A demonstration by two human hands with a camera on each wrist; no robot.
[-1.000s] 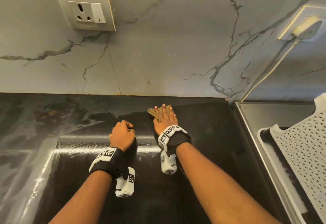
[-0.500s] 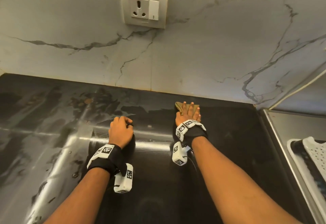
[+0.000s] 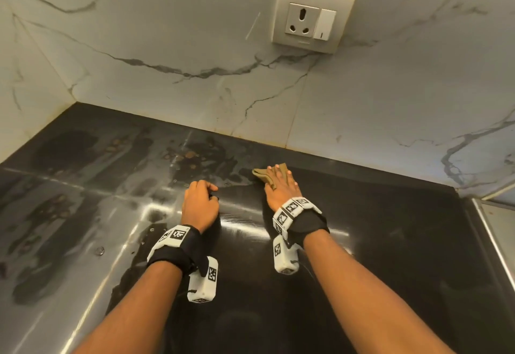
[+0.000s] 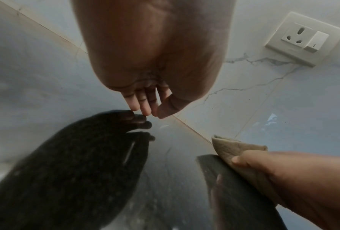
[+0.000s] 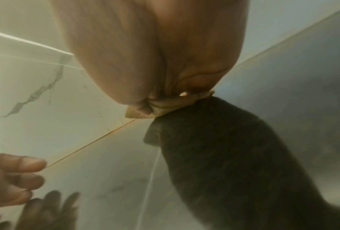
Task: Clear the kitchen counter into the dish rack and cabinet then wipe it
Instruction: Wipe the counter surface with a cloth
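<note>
On the black counter point(image 3: 390, 228), near the back wall, lies a tan cloth point(image 3: 260, 173). My right hand point(image 3: 278, 182) presses flat on it with fingers spread and straight. The left wrist view shows the cloth point(image 4: 230, 149) sticking out from under that hand point(image 4: 283, 179). In the right wrist view the cloth point(image 5: 141, 114) is bunched beneath the palm. My left hand point(image 3: 199, 203) sits a hand's width to the left of the cloth. It holds nothing, and its loosely bent fingertips point(image 4: 145, 112) touch the counter.
Brownish stains and wet smears point(image 3: 189, 155) mark the counter left of and behind the hands. A wall socket point(image 3: 312, 19) sits on the marble backsplash above. The steel sink edge point(image 3: 490, 228) runs along the right. The counter ends in a wall corner at far left.
Both hands have slid left along the counter, the right one dragging the cloth with it. The view has swung left, so the dish rack is out of sight.
</note>
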